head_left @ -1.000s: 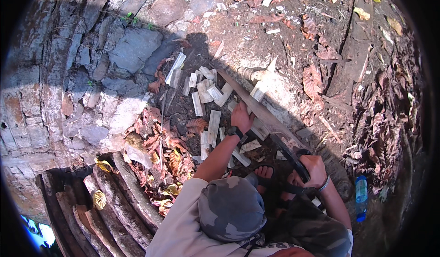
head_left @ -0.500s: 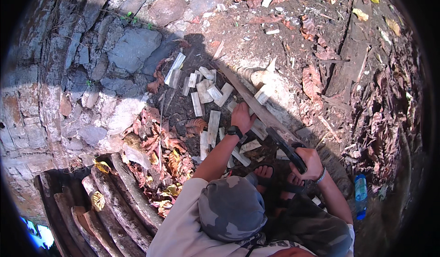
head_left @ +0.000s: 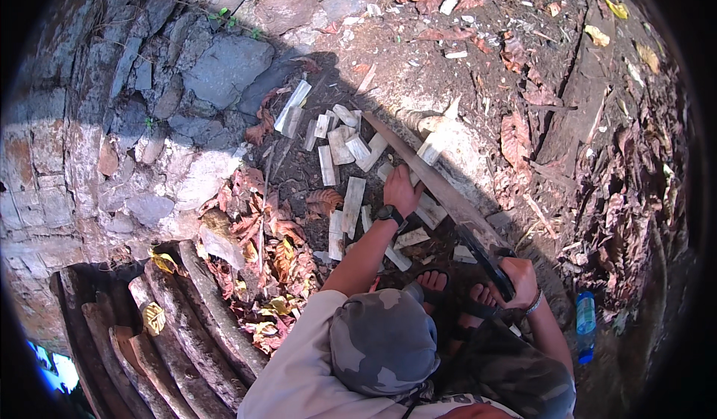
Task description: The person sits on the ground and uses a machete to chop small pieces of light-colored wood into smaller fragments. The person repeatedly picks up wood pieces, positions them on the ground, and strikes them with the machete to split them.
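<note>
My right hand (head_left: 517,278) is closed round the black handle of a handsaw (head_left: 437,184), and a bracelet is on that wrist. Its long, brownish blade slants away toward the far left, narrowing to its tip. Just left of the blade, my left hand (head_left: 401,192), with a watch on its wrist, grips a pale piece of wood (head_left: 431,211) low to the ground. Part of that piece is hidden under my fingers and the blade, so the cut itself does not show. Several short wood blocks (head_left: 340,144) lie scattered beyond and left of my left hand.
My sandaled feet (head_left: 432,278) stand close below the saw. Long dark logs (head_left: 190,311) lie side by side at the lower left. Rough stonework (head_left: 228,68) covers the upper left. Dry leaves (head_left: 515,137) litter the right, and a blue-tinted plastic bottle (head_left: 585,322) is near my right elbow.
My right hand and the saw have shifted a little toward me and to the right, drawing the blade back along its length. My left hand keeps its grip; the picture has shifted slightly.
</note>
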### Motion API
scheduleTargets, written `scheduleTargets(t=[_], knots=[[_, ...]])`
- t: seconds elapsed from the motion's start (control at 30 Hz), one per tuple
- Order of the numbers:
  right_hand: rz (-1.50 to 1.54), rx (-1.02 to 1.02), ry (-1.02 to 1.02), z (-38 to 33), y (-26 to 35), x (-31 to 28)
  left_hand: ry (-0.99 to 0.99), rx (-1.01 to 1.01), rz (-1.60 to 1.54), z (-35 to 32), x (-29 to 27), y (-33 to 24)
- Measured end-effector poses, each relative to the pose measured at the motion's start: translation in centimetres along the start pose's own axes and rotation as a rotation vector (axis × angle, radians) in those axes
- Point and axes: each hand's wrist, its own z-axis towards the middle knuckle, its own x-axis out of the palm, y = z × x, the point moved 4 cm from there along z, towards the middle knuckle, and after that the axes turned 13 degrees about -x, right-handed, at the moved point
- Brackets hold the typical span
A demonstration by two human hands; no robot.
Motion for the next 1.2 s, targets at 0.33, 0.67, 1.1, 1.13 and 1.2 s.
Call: scheduleTargets(t=[0.33,0.67,1.1,1.13,1.2], knots=[[-0.021,-0.013,0.063,-2.4,0.1,-3.9,-0.001,-0.054,-0.037,1.0,-0.1,0.8],[0.033,0.045,0.060,-4.2,2.1,-1.9,0.009,0.089,0.017,0.6,-0.6,-0.1],[-0.004,0.021,0.011,-4.1,1.2,-1.2,0.004,0.011,0.018,0.8,-0.5,0.6],[-0.003,0.029,0.011,-6.0,1.4,-1.6,-0.009,0.019,0.016,0.9,-0.5,0.2],[0.014,0.046,0.019,-8.5,2.0,-2.4,-0.018,0.031,0.019,0.6,-0.5,0.1]])
